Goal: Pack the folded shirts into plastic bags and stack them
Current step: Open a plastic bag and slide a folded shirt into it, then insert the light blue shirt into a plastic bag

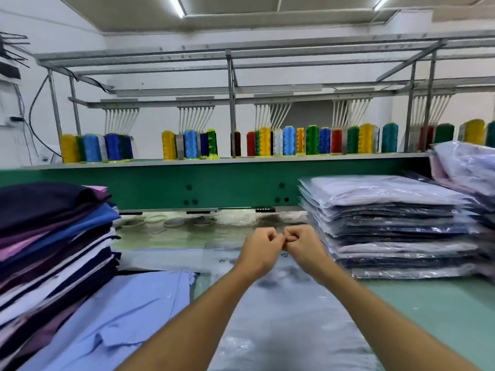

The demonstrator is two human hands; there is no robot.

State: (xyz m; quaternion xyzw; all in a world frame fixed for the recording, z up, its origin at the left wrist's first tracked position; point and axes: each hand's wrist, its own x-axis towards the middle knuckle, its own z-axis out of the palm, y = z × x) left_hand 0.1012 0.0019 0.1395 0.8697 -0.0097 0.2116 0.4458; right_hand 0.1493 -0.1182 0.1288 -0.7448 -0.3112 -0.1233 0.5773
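Observation:
My left hand (pixel 259 250) and my right hand (pixel 302 247) are close together over the middle of the table, fingers curled, pinching the far edge of a clear plastic bag (pixel 284 317) that lies flat under my forearms. A light blue folded shirt (pixel 120 322) lies beside the bag at the near left. A tall pile of unbagged folded shirts (pixel 51 242) in navy, purple, blue and white stands at the left. A stack of bagged shirts (pixel 393 226) rises at the right.
The green table (pixel 434 303) shows bare at the near right. More bagged shirts (pixel 466 167) are heaped at the far right. A green machine beam (pixel 214 183) with a shelf of coloured thread cones (pixel 286 141) runs across the back. Small round items (pixel 187 220) lie under the beam.

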